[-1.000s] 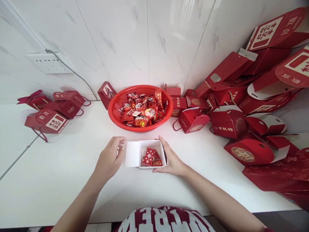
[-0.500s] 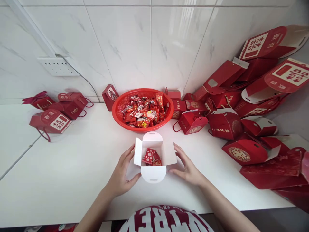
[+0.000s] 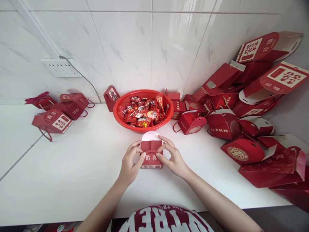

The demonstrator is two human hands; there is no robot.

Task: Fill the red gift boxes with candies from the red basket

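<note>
Far left, some shut red boxes sit on the table. My L hand pinches the small box, mid table, just in front of the candy basket. Half a sec ago its flaps were wide open w/ candy showing. Now they're folded in and only the back white flap is up. R hand presses the top flaps. Box pile far right.

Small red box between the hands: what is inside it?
Nothing inside shows: the left hand and right hand press red flaps shut over the small red box. Only its white back flap stands open.
</note>
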